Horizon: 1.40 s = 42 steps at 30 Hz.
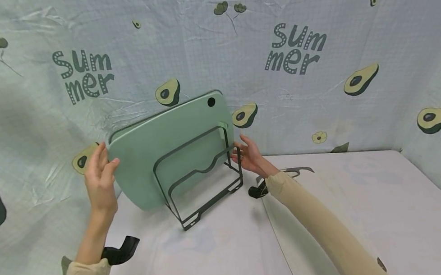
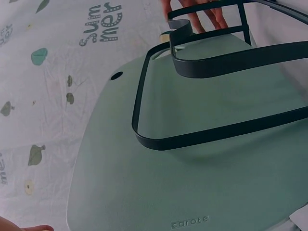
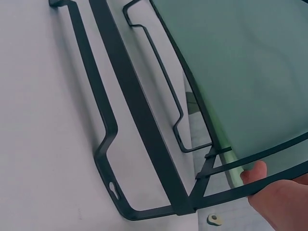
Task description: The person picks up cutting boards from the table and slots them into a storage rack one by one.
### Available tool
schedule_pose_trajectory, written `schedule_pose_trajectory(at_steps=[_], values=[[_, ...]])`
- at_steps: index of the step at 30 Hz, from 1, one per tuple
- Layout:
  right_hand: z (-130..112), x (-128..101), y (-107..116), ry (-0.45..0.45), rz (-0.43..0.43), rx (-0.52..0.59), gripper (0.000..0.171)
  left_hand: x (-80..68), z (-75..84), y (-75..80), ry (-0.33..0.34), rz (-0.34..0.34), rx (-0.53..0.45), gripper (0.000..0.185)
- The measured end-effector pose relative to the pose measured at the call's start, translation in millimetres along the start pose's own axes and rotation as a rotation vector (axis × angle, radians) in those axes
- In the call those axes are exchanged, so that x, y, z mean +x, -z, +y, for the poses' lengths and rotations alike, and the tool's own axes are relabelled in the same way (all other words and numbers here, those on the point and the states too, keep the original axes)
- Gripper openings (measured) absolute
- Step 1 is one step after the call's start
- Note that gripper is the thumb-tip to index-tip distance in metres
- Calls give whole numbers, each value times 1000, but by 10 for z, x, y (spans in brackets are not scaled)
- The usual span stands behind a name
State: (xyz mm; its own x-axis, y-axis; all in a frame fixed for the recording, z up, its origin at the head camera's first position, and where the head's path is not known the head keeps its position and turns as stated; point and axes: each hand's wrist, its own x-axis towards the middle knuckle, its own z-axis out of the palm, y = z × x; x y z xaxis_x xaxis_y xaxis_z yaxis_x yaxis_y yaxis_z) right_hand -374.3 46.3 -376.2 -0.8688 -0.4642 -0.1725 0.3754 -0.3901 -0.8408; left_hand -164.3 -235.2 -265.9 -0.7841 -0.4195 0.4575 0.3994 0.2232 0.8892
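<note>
A pale green cutting board (image 1: 171, 134) with a dark hole near one corner leans tilted in a black wire rack (image 1: 197, 172). A second board's dark rim (image 1: 153, 116) shows just behind it. At the board's left end is my left hand (image 1: 100, 180), fingers extended and thumb by the edge. In the left wrist view, only a bit of that hand shows at the bottom corner. My right hand (image 1: 250, 157) is at the rack's right end, its fingers partly behind the bars. The right wrist view shows its thumb (image 3: 255, 172) against the board's end, between bars.
The rack is on a white table (image 1: 234, 254). Behind hangs a pale cloth (image 1: 210, 43) printed with avocados and lettering. A dark curved camera part (image 1: 123, 250) sticks out at the left wrist, another (image 1: 258, 191) at the right.
</note>
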Motion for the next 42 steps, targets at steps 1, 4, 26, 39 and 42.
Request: schedule_pose_trajectory(at_steps=[1, 4, 26, 39, 42], values=[[7, 1, 6, 1, 5, 3, 71, -3, -8, -1, 3, 0, 6, 52], [31, 9, 23, -5, 26, 6, 70, -11, -33, -10, 13, -4, 28, 51], [145, -20, 92, -23, 55, 66, 68, -34, -170, -60, -35, -22, 130, 53], [181, 8, 83, 7, 64, 39, 64, -12, -242, -21, -6, -31, 143, 57], [194, 26, 86, 9, 66, 35, 63, -9, -259, -5, 11, -42, 132, 57]])
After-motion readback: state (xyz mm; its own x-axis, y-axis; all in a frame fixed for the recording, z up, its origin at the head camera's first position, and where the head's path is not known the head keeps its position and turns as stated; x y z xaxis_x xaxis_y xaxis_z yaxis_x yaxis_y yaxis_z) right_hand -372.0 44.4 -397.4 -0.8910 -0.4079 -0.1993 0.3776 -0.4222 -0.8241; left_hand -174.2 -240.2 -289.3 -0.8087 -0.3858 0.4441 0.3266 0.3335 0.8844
